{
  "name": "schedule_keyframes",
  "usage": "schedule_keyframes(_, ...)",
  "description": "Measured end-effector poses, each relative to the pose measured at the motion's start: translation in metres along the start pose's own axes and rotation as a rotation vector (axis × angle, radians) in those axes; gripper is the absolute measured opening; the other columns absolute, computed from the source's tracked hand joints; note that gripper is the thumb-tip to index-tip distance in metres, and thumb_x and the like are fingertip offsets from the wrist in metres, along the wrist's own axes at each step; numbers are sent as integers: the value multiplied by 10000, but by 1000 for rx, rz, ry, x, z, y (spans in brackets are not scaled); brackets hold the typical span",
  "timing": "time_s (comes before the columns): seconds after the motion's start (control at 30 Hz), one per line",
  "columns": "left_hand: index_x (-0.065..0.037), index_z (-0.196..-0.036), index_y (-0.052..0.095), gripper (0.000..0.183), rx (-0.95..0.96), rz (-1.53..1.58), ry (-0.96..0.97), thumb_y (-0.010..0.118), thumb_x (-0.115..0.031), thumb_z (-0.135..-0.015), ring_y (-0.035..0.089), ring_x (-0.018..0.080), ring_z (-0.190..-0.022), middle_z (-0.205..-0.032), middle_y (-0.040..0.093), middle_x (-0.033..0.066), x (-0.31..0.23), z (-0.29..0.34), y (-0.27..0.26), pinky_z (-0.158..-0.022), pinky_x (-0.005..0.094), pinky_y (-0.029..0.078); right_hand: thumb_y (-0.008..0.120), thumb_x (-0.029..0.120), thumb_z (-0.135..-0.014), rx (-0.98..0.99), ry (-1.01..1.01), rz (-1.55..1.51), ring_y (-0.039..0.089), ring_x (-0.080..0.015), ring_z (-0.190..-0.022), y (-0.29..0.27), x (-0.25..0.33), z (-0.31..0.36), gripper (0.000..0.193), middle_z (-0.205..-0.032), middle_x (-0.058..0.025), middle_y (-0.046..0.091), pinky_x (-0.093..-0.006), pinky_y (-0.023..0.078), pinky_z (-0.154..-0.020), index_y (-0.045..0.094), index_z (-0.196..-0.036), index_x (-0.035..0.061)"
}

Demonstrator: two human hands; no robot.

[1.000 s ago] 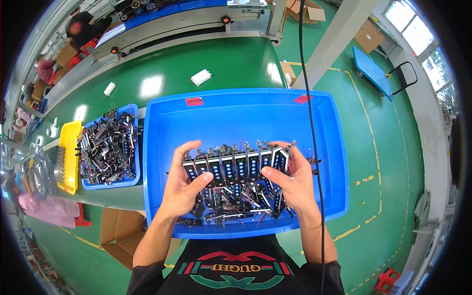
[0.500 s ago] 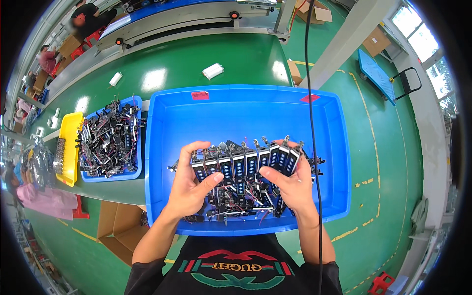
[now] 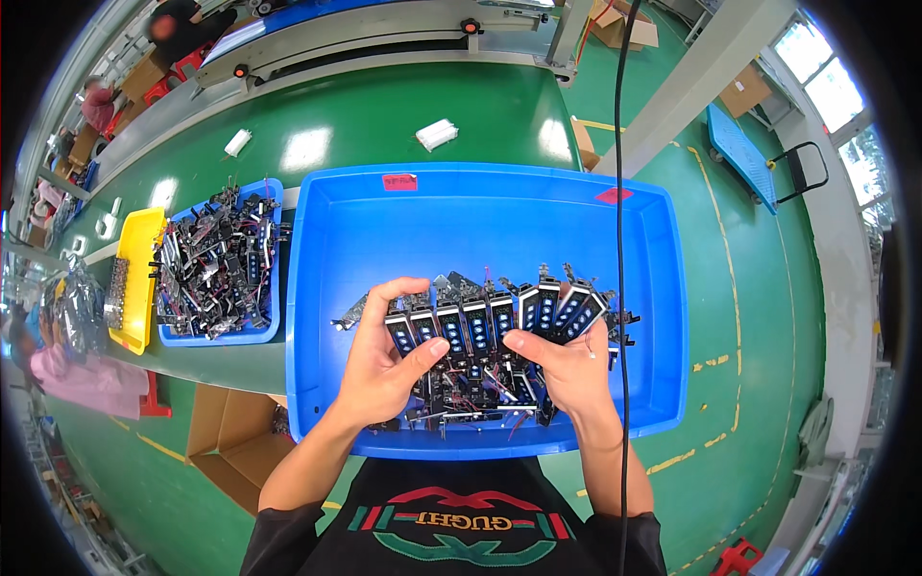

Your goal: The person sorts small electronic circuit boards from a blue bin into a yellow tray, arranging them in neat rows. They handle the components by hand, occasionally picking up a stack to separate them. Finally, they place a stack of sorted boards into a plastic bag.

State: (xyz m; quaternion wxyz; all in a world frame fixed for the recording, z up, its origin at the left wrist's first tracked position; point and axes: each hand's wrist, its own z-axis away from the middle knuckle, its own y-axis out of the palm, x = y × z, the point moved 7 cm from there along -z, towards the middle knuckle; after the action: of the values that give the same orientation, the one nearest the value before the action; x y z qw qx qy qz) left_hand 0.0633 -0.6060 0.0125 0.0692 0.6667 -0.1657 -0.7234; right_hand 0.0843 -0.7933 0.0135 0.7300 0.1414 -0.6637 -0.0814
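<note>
Over a large blue plastic tub [image 3: 413,226], my two hands hold black oblong modules with white edges and rows of pale blue dots. My left hand [image 3: 382,372] is closed round the left group of modules [image 3: 477,328], thumb pressed on their lower front. A smaller group of modules [image 3: 547,305], fanned out, is gripped by my right hand [image 3: 576,370], thumb across its lower part. A narrow gap separates the two groups at the top. Beneath my hands lies a heap of loose black modules [image 3: 471,396] with thin wires. My fingers behind the modules are mostly hidden.
On the left stand a smaller blue bin [image 3: 276,288] heaped with similar parts and a yellow tray [image 3: 144,230]. White pieces [image 3: 437,134] lie on the green table [image 3: 355,115]. A black cable [image 3: 619,240] hangs before the tub's right side. An open carton [image 3: 226,437] is below left.
The single row of modules has parted into two groups, with a gap between them. The right group now fans outward, and my right hand has shifted slightly. The whole view has moved a little.
</note>
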Motion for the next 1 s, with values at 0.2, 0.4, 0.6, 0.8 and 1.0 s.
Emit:
schedule_keyframes(0.2,-40,-1295,377,481,-44,-149,38,622,26,-887,624,137,-950,-1083,610,111,7,2,11,-805,272,519,746,-8,-772,-288,-291,391,642,-103,-786,3,-4,21,246,-889,-81,669,-256,516,-665,588,-961,-2)
schedule_keyframes(0.4,-30,-1275,404,428,19,-108,44,601,33,-901,587,104,-952,-1095,563,83,1,3,15,-784,249,513,731,-36,-761,-151,-47,48,614,-115,-888,10,-5,9,506,-976,-55,610,-269,521,-757,451,-1181,3)
schedule_keyframes(0.6,-35,-1255,431,403,44,-201,-12,608,19,-897,570,96,-971,-1085,568,63,6,5,15,-788,252,498,787,-8,-749,-8,90,38,620,-104,-905,12,-16,4,523,-1000,-55,644,-258,518,-784,516,-1196,-12)
schedule_keyframes(0.8,-72,-1249,427,385,-41,-440,-76,618,-87,-914,636,164,-738,-904,651,134,20,6,7,-620,302,481,756,9,-790,-138,-116,322,622,-103,-905,20,-12,18,537,-1026,-82,647,-249,508,-792,475,-1243,-52)
schedule_keyframes(1.0,-47,-1300,333,428,103,-395,-81,555,-16,-935,548,97,-926,-1065,536,86,15,8,5,-726,254,491,712,-45,-808,34,65,109,633,-118,-913,24,-16,12,504,-1015,-70,643,-245,514,-802,476,-1253,-25)
